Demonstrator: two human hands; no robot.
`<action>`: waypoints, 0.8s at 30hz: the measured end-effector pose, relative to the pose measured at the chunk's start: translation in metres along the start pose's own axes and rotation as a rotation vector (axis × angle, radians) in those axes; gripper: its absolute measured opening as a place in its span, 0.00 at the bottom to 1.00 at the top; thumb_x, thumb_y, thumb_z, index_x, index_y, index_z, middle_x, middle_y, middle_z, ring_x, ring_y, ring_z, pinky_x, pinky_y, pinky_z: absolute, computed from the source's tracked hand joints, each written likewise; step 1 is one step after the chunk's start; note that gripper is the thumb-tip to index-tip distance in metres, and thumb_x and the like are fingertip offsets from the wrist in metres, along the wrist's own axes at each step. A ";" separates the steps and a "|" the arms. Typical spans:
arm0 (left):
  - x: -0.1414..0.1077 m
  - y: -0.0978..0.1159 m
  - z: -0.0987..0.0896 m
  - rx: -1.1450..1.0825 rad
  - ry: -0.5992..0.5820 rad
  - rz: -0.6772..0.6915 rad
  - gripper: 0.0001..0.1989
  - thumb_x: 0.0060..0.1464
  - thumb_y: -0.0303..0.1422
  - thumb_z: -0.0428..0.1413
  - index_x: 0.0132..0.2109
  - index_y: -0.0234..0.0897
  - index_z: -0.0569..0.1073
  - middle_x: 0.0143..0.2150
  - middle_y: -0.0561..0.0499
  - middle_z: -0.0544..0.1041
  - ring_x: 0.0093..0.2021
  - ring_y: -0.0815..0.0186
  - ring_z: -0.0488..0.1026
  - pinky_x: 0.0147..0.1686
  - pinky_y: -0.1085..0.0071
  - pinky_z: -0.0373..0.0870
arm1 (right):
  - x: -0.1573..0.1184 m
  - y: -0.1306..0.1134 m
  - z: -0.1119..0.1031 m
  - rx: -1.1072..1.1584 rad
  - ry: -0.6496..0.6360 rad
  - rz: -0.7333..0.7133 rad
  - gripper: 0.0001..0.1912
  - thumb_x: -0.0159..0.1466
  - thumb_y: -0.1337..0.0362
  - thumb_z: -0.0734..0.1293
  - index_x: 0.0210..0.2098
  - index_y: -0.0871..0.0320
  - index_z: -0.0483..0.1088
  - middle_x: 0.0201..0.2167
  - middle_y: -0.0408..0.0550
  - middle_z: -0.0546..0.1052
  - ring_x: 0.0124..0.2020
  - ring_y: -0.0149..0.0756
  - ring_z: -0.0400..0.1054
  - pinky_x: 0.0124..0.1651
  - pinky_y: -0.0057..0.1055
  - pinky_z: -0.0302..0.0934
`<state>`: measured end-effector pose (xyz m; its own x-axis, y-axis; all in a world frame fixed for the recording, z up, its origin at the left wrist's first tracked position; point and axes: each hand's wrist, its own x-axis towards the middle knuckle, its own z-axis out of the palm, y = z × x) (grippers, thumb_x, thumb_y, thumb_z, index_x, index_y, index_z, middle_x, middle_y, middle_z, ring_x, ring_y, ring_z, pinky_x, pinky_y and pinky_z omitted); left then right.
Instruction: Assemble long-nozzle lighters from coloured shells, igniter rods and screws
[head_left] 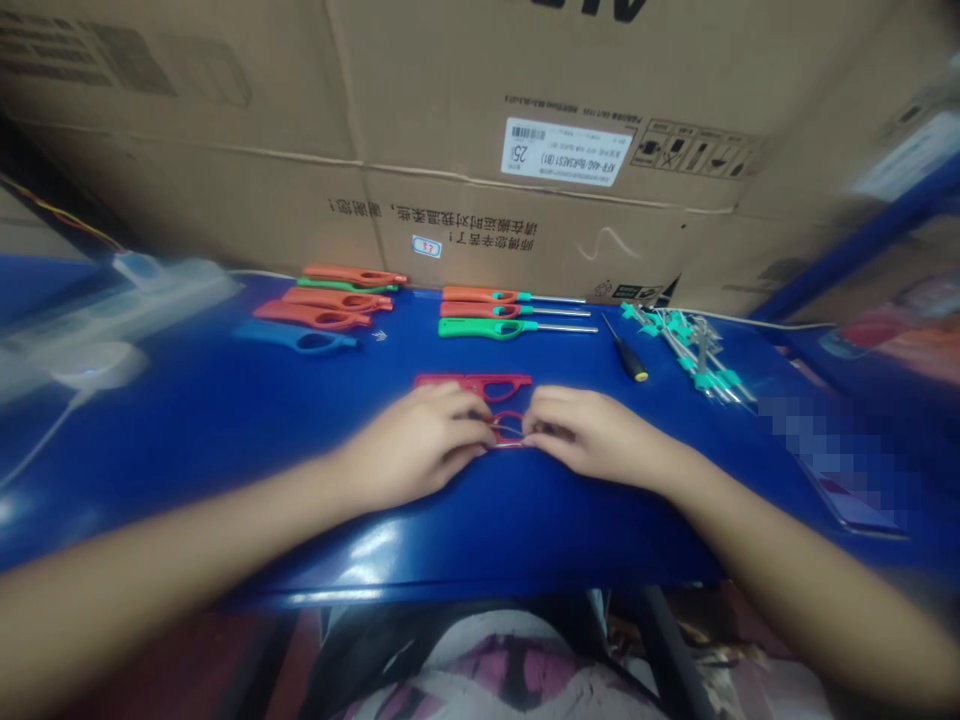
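Both hands meet at a red lighter casing half (510,443) near the middle of the blue table. My left hand (427,440) is closed on its left part, fingertips pinched together. From the other side, my right hand (589,430) pinches the casing's right end. A thin wire-like strand (510,428) runs between the two sets of fingertips across the casing's loop; the exact grip is partly hidden by my fingers. Just beyond lies another red casing half (504,386), its trigger loop pointing right.
Several orange, green and blue lighter bodies (322,317) lie at back left. Three lighters with metal tubes (517,327) are lined up behind my hands. A screwdriver (630,355) and a pile of teal-ended metal tubes (694,350) lie right. A cardboard box (435,120) stands behind.
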<state>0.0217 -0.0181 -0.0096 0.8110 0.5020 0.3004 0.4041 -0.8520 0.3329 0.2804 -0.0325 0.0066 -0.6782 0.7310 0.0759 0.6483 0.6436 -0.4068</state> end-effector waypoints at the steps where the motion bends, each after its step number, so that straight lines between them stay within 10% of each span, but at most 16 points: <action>1: 0.000 0.000 0.000 0.000 -0.002 -0.003 0.11 0.66 0.30 0.53 0.48 0.42 0.79 0.50 0.47 0.78 0.51 0.58 0.73 0.52 0.60 0.69 | 0.000 0.000 0.000 0.001 0.003 0.001 0.03 0.68 0.67 0.66 0.38 0.57 0.72 0.37 0.46 0.74 0.36 0.33 0.68 0.38 0.29 0.58; 24: 0.000 -0.002 0.003 0.012 0.076 0.040 0.11 0.65 0.30 0.55 0.49 0.45 0.81 0.50 0.46 0.80 0.51 0.58 0.76 0.51 0.59 0.72 | 0.002 -0.007 0.007 -0.131 0.030 0.025 0.04 0.69 0.65 0.65 0.39 0.56 0.73 0.38 0.46 0.76 0.34 0.32 0.68 0.34 0.28 0.55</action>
<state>0.0226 -0.0173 -0.0131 0.7926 0.4766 0.3804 0.3770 -0.8733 0.3087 0.2720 -0.0375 0.0030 -0.6519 0.7523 0.0953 0.7057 0.6479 -0.2867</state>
